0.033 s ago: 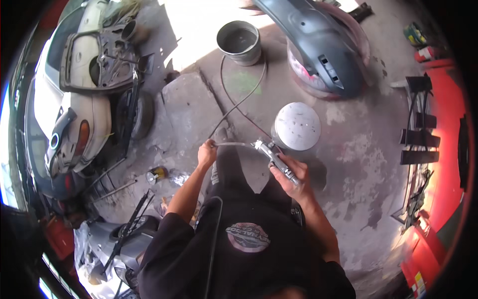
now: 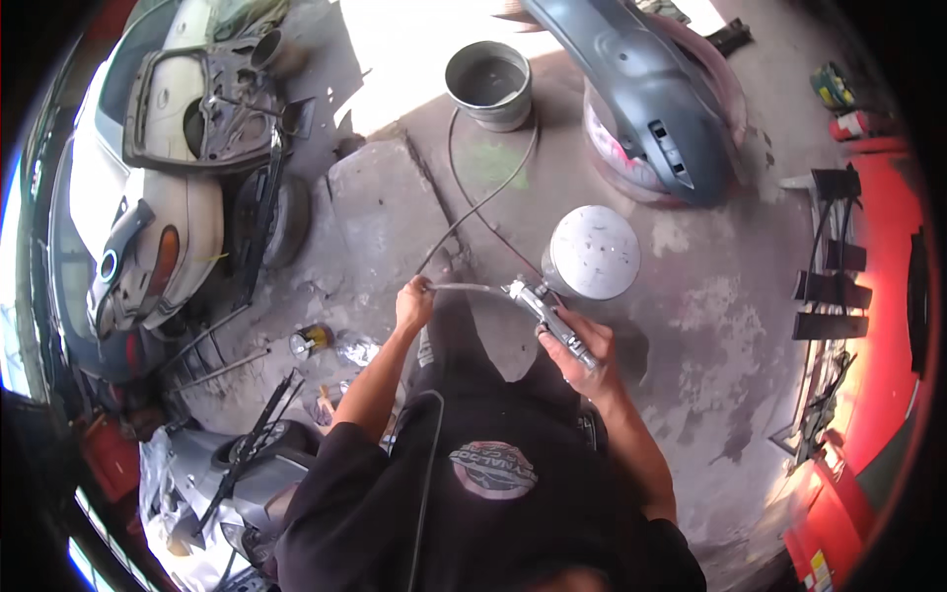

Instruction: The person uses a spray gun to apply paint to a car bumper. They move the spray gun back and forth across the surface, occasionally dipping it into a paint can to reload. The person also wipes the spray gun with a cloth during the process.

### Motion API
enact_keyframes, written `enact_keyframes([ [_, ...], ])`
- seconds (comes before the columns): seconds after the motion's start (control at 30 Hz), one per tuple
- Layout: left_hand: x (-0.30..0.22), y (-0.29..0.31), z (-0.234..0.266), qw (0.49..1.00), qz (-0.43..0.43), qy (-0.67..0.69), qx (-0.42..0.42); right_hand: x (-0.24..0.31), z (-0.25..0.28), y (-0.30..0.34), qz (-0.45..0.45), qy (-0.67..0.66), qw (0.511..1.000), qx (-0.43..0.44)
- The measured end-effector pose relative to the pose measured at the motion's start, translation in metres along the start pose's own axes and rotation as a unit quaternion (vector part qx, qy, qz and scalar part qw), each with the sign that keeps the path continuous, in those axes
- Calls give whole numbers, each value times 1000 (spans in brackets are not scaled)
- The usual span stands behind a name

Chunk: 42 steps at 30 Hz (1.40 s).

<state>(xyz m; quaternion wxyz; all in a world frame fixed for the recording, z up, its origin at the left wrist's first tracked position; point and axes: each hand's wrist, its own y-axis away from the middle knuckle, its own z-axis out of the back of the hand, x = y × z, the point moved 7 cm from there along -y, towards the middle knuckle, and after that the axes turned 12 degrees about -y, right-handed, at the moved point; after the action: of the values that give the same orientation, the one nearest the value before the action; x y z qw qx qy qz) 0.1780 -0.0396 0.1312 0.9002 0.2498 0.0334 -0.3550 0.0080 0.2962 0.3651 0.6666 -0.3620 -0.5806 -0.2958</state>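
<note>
My left hand (image 2: 414,304) is closed on a grey hose (image 2: 464,287), out in front of my left leg. From there the hose runs across to a silver metal hand tool (image 2: 536,301), whose exact kind I cannot make out. My right hand (image 2: 584,347) wraps around the tool's body and holds it tilted. Beyond my hands, a long thin hose (image 2: 459,179) loops over the floor and crosses itself. Just past the tool stands a round container with a speckled white top (image 2: 594,253).
Ahead are a grey bucket (image 2: 488,87) and a dark grey car bumper (image 2: 646,109) resting on a large round support. At left, a pale car (image 2: 182,232) stands beside a bare door panel (image 2: 202,109). A small can (image 2: 311,341) sits nearby. Red panels (image 2: 878,296) line the right side.
The view has shifted slightly, so the bucket and bumper appear a little farther right and lower. Both hands keep their holds on the hose and the tool.
</note>
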Motion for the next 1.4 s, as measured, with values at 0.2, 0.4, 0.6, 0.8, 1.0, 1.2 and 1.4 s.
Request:
enact_keyframes([
  [0.2,112,-34,32,971,103,211,-36,1,-143,-102,-82,21,989,122],
  [0.4,214,-150,124,974,101,193,-67,-14,-299,-203,-160,-40,978,128],
  [0.6,272,-175,226,943,129,274,-137,36,-394,-295,-115,11,967,227],
  [0.8,261,-178,271,928,135,319,-135,66,-424,-370,-73,24,963,258],
  [1.0,222,-205,305,946,85,296,-104,50,-414,-454,-56,39,967,245],
  [1.2,157,-268,329,967,15,242,-71,66,-407,-556,3,30,964,263],
  [1.4,45,-338,341,940,-169,292,38,110,-370,-645,26,81,981,172],
])
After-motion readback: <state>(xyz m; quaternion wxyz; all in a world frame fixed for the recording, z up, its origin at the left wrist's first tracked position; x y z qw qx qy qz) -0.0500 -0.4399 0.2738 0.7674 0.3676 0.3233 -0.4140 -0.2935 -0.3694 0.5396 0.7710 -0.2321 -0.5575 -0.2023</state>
